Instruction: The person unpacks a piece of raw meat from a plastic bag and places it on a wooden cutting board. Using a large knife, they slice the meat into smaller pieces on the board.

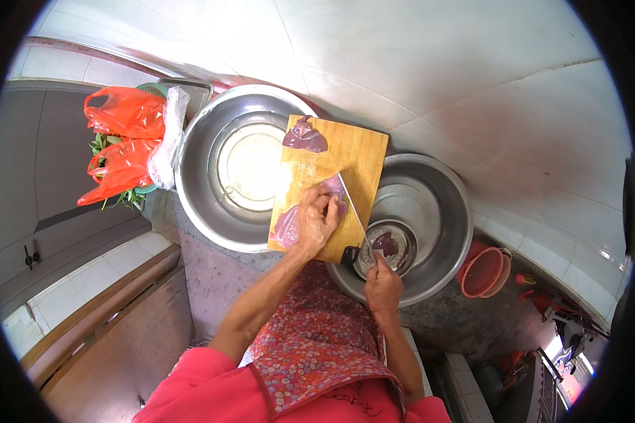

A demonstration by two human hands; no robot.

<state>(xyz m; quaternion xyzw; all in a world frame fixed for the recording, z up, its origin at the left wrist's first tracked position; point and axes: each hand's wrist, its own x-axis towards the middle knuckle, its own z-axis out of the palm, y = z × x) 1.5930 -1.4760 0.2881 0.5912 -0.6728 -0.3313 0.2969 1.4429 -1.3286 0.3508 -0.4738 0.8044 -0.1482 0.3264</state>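
Two red plastic bags (126,113) sit at the far left, with green leaves (129,198) poking out beneath the lower one. Next comes a large metal basin (196,169), its right side covered by a wooden cutting board (356,151) that spans from this basin to another on the right. On the board, one dark piece of meat (305,137) lies at the top left corner, apart from the rest and apparently waiting to be cut. Paler meat (286,228) lies near the bottom left corner and runs under the left hand (316,220); whether it joins the meat showing beyond the fingertips, toward the middle of the board, is hidden. That hand's grip is bent and pressed down on the meat; I cannot tell whether the fingers pinch it. Just to their right, a knife (356,210) slants down past the board's right edge, its handle closed in the grip of the right hand (383,283). Inside the right-hand basin (450,204), near its left side, a small metal bowl (410,255) holds a little dark red meat (386,244). Judging by that small amount against what covers the board, the cutting looks early, with most left to do. A red bucket (481,273) stands just beyond.
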